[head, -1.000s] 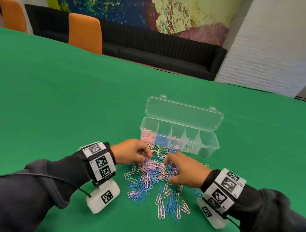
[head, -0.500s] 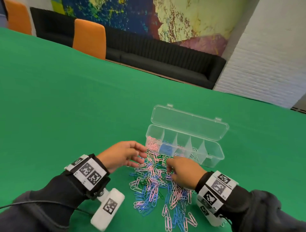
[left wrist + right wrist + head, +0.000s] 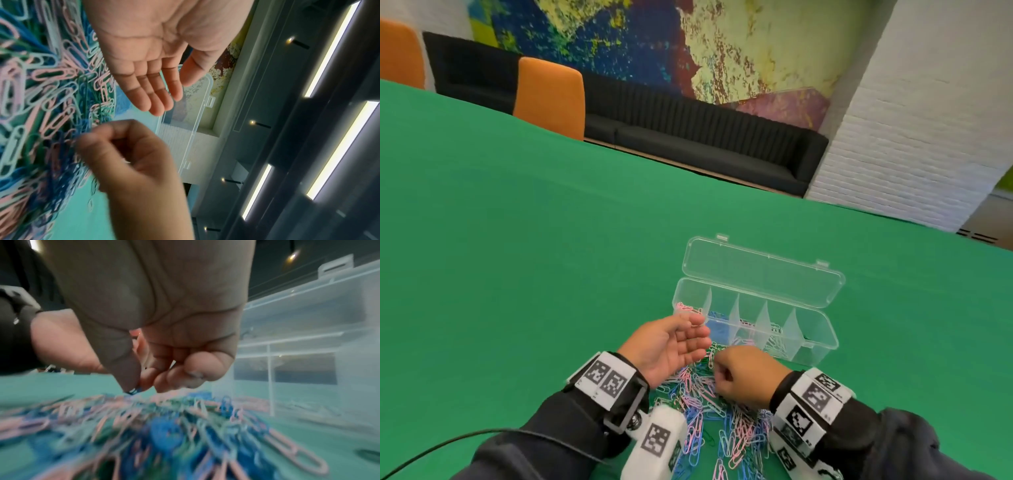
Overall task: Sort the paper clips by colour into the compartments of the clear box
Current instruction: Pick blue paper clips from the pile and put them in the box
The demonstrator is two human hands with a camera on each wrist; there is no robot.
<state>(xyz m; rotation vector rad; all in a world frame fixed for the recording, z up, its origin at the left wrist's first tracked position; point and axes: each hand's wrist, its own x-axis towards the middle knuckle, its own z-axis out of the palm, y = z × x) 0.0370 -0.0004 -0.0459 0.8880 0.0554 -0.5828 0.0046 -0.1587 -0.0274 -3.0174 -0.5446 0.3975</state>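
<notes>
Right hand point(image 3: 744, 375) is hovering low over the paper clip pile point(image 3: 709, 411), fingers curled in, thumb and forefinger pinching what looks like a blue clip point(image 3: 134, 391) at the tips; the right wrist view is blurry but shows a bit of blue wire there. Judging it as a pick in progress, one clip being lifted off the heap for sorting.

Left hand point(image 3: 671, 346) is turned palm-up with fingers straight and relaxed, holding nothing that I can see. It is sitting between the pile and the clear box point(image 3: 822, 346), near the box's left end, likely waiting to receive or pass clips on.

The box is standing on the green tablecloth point(image 3: 517, 274) just behind the pile, lid point(image 3: 763, 270) thrown back so all compartments are reachable from the front. Leftmost compartment is holding pink clips point(image 3: 685, 308), the next one blue clips point(image 3: 717, 325), the middle ones some pink and pale clips, too small to call exactly. Rightmost looks empty.

Pile is still large and mixed: pink, blue, green, whitish clips tangled together, touching the front wall of the box. Task is looking early. Risk: clips hooking together and dragging a wrong colour along.

Behind the table: orange chair point(image 3: 549, 99), black sofa point(image 3: 688, 144), painted wall.
</notes>
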